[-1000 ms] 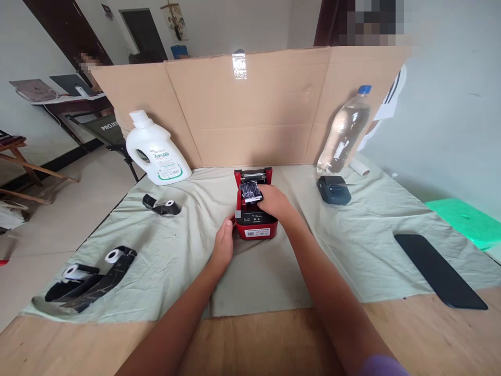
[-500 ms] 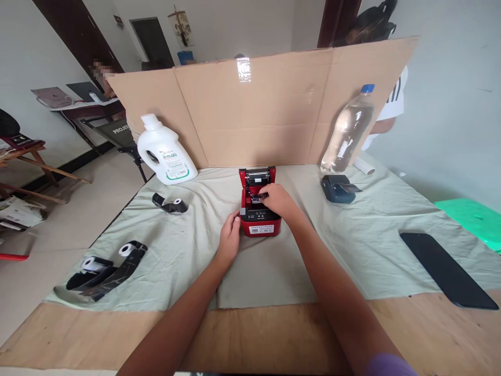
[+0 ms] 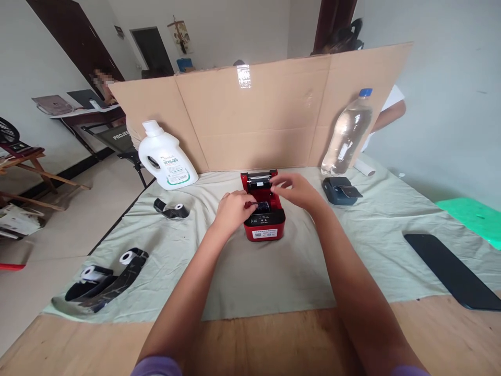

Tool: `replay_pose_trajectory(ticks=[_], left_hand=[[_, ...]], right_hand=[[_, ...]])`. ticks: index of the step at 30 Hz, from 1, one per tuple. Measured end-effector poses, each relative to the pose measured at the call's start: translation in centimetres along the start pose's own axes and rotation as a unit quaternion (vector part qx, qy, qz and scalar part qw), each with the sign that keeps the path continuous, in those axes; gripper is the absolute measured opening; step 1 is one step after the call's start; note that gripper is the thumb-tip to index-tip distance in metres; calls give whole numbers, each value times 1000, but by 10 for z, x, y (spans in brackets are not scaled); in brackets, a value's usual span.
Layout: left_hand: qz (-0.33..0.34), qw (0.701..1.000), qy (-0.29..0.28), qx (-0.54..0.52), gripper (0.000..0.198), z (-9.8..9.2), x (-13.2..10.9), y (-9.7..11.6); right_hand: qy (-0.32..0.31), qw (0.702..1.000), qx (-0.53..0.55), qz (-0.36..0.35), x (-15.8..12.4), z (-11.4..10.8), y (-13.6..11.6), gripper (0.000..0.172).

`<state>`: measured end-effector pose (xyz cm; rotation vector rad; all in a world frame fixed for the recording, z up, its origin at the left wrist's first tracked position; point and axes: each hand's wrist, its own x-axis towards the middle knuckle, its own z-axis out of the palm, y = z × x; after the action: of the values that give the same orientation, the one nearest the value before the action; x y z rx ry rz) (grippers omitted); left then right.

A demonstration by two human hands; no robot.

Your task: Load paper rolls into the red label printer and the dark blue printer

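A small red and black label printer (image 3: 263, 233) stands on the cloth with its lid (image 3: 260, 177) raised. Inside its bay lies a dark, glossy paper roll (image 3: 263, 207). My left hand (image 3: 234, 210) reaches over the printer's left side, its fingers closed on the left end of that roll. At the right side of the bay, close to the lid, my right hand (image 3: 294, 191) is held up with fingers apart and nothing in it. A small dark printer (image 3: 337, 191) with a strip sticking out sits farther right.
Black label rolls (image 3: 133, 258) lie at left, with another roll (image 3: 178, 211) behind them. A white detergent bottle (image 3: 168, 159) and a clear water bottle (image 3: 347, 136) stand before a cardboard screen (image 3: 258, 120). A black phone-like slab (image 3: 450, 269) lies at right. A person is behind the screen.
My left hand has moved from the printer's outer left side up to the roll inside. My right hand has let go of the roll and lifted away to the right.
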<state>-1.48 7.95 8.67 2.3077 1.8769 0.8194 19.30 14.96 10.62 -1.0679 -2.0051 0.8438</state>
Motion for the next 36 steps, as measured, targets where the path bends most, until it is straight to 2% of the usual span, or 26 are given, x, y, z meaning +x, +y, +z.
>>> replay_pose_trajectory(ticks=[2, 3, 5, 8, 11, 15, 18, 21, 25, 26, 28, 30, 33, 34, 36], left_hand=[[-5, 1000, -12, 3, 17, 1, -2, 1], [-4, 1000, -15, 7, 17, 1, -3, 1], [6, 1000, -17, 22, 18, -1, -4, 5], [27, 999, -22, 42, 20, -6, -5, 11], [34, 998, -29, 37, 19, -13, -8, 17], [43, 998, -37, 36, 22, -17, -13, 22], [42, 997, -50, 28, 24, -17, -15, 24], [10, 998, -44, -33, 28, -19, -12, 19], [-49, 987, -28, -148, 26, -14, -4, -11], [-77, 979, -27, -186, 28, -10, -2, -21], [-148, 947, -48, -280, 51, 2, 1, -40], [-203, 892, -91, -394, 72, 16, 1, -53], [-204, 808, -129, -538, 79, 34, -2, -58], [-195, 792, -133, -564, 79, 38, -3, -57], [-182, 778, -134, -586, 79, 42, -6, -52]], right_hand=[[96, 995, 17, -7, 7, 7, 11, 37], [118, 992, 41, -1, 11, 13, 18, 42], [115, 986, 114, 31, 19, 26, 30, 48], [108, 973, 192, 65, 23, 40, 41, 45], [123, 972, 195, 46, 14, 44, 46, 34], [126, 977, 171, 24, -13, 51, 57, 17], [108, 968, 223, 30, -30, 62, 67, 39], [76, 955, 284, 40, -35, 72, 74, 59], [53, 944, 322, 42, -35, 77, 75, 69], [50, 941, 334, 37, -35, 77, 75, 69], [49, 933, 355, 31, -36, 77, 75, 69], [50, 926, 372, 30, -38, 77, 75, 67], [56, 916, 395, 28, -40, 79, 78, 62], [59, 913, 404, 28, -40, 79, 79, 61], [65, 906, 418, 34, -38, 81, 81, 60]])
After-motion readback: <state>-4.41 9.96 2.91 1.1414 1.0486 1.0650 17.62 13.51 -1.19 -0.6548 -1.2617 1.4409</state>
